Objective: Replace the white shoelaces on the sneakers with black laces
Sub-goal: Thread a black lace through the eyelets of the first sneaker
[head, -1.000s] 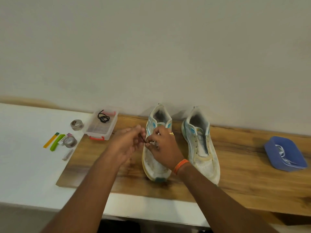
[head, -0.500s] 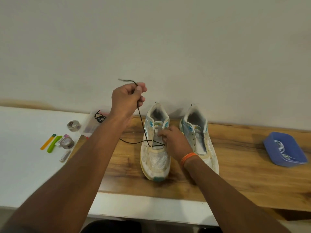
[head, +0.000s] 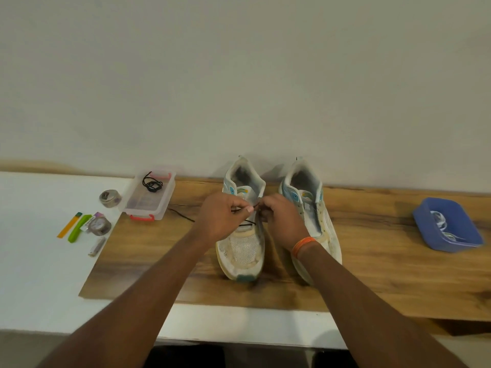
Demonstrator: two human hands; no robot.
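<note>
Black cord, thin and round, is the black shoelace (head: 248, 222) being threaded into the left-hand worn white mesh sneaker (head: 243, 235), which stands toe toward the viewer on a wooden board (head: 372, 274). One strand crosses the lowest eyelets, and a loose tail trails left across the board. The left hand (head: 221, 217) pinches the lace tip between thumb and curled fingers, just above the tongue. The right hand (head: 281, 219), an orange band at its wrist, curls its fingers at the sneaker's right eyelet row; it appears to steady the flap and perhaps the lace, though which is hard to tell. Holding both hands close over the eyelets likely keeps the tip aimed at the next hole.

A second white sneaker (head: 318, 216) stands just beside the first, with no lace visible. A clear plastic box with red clips (head: 148, 200) to the left holds another coiled black lace. A blue plastic tray (head: 446, 224), well apart on the right, holds what looks like the removed white laces.

The board lies on a white table (head: 32, 261) against a plain pale wall (head: 239, 75).
</note>
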